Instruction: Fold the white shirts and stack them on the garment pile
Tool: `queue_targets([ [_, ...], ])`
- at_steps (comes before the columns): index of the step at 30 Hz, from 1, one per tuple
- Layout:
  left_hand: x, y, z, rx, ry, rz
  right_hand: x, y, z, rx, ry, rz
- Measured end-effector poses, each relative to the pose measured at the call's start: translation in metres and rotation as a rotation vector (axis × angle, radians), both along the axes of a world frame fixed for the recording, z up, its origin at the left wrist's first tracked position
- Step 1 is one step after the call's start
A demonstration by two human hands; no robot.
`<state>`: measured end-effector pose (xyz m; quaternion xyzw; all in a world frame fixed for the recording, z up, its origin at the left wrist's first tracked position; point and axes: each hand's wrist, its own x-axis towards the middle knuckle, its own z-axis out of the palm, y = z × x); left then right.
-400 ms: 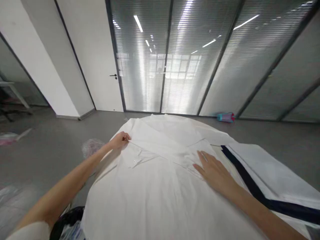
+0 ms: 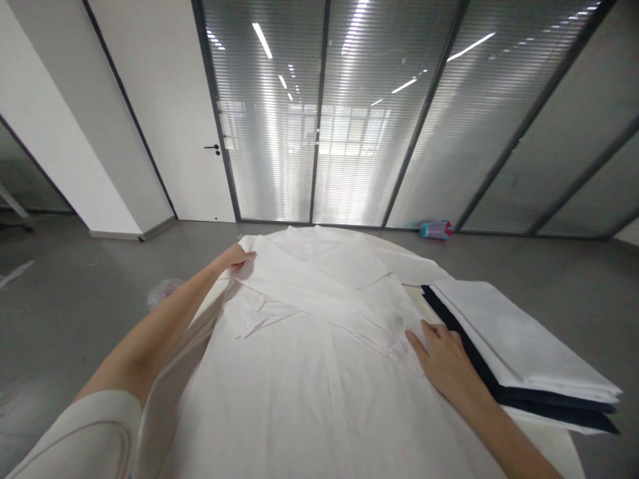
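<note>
A white button-up shirt (image 2: 299, 372) lies spread over the table before me, one sleeve folded across its upper part. At the shirt's far left shoulder, my left hand (image 2: 236, 258) is closed, pinching the cloth between thumb and fingers. My right hand (image 2: 444, 352) rests against the shirt's right edge, thumb and forefinger apart and the other fingers slightly bent. Beside it on the right lies a stack of folded white and navy cloth (image 2: 519, 332).
The round cream table (image 2: 549, 439) shows at the right. On the grey floor are a clear plastic bag (image 2: 162, 291) to the left and a blue and pink package (image 2: 435, 230) by the glass partition (image 2: 354, 173). A white door (image 2: 200, 179) stands behind.
My left hand has moved slightly up and outward along the shirt's left side. My right hand has slid outward to the shirt's right edge, its fingers bending. The view has shifted a little right.
</note>
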<state>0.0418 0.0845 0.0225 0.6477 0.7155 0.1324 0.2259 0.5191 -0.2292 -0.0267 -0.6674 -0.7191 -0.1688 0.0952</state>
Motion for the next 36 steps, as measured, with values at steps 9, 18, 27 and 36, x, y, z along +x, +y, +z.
queue_targets([
  [9, 0.03, -0.007, -0.024, 0.26, 0.229, 0.022, -0.001, 0.002, 0.006, 0.068, 0.392, -0.062],
  [18, 0.036, -0.01, -0.018, 0.459, 0.287, -0.017, -0.002, 0.027, 0.019, -0.036, 1.133, -0.185],
  [27, 0.078, -0.139, -0.001, 0.549, 0.166, -0.775, -0.016, 0.007, 0.027, -0.153, 0.945, -0.055],
  [36, 0.088, -0.184, -0.027, 0.456, 0.007, -0.718, -0.013, 0.007, 0.026, -0.218, 0.825, -0.061],
])
